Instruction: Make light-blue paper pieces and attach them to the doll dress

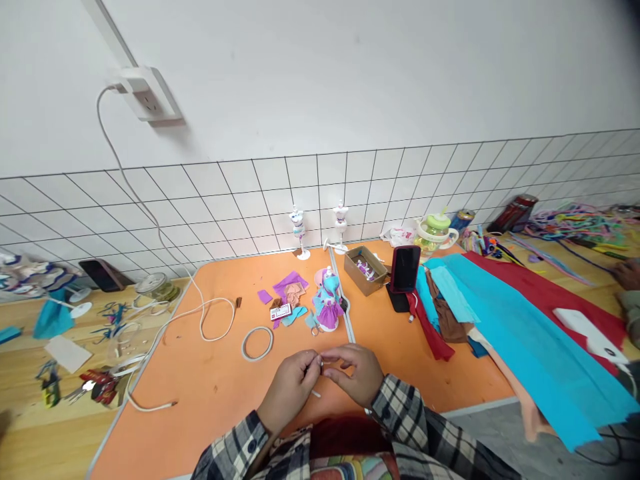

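My left hand [291, 388] is closed, thumb pressed to the fingers at a small whitish thing too tiny to name. Close against its fingertips is my right hand [357, 373], its thumb and forefinger apart around the same spot. A short white strip [316, 394] shows just below the hands. Beyond them stands a small dress form [329, 300] wearing blue and purple cloth, with small scissors [315, 329] at its foot. To its left lie purple fabric scraps [287, 285], a white label card [281, 312] and a roll of tape [257, 344].
Two white dress forms [299, 231] stand by the tiled wall. A cardboard box [366, 270] holds small pieces. A phone [405, 269] leans on a stand. Long blue cloth [520, 327] hangs over the table's right edge. A white cable [203, 303] crosses the orange table [200, 380].
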A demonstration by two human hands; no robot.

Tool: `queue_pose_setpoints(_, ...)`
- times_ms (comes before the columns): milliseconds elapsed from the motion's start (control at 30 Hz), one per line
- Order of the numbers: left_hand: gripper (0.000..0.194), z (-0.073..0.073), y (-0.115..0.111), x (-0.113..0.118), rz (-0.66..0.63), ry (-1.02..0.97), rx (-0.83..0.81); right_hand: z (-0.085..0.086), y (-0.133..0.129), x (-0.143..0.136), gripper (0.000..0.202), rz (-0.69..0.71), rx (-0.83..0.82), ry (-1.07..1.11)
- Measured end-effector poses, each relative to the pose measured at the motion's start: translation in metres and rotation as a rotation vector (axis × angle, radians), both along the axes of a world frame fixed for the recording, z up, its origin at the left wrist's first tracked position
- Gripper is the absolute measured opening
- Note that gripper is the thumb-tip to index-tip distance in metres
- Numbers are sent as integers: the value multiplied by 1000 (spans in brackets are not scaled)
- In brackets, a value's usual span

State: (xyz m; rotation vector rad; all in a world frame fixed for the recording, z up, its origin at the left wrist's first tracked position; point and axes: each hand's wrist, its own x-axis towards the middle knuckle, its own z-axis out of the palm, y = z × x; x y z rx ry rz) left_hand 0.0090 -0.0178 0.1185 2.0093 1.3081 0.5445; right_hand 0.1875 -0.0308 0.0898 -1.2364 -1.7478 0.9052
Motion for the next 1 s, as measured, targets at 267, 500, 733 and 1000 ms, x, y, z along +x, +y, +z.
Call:
queue_pose_setpoints(267,30,-3,1,-4,-112,157,135,3,2,-1,12,-27,73,-271)
queue_pose_setpoints(500,29,-8,1,-7,-155,300,242,1,2,3,11,-44,-6,-222)
queue_pose_setpoints(733,30,-12,5,-15,-211,332,379,-1,5,2,7,-69,-129,-127)
queue_pose_setpoints(1000,32,-21,3,-14,123,-394,-98,-3,7,3,9,-63,-270,-11)
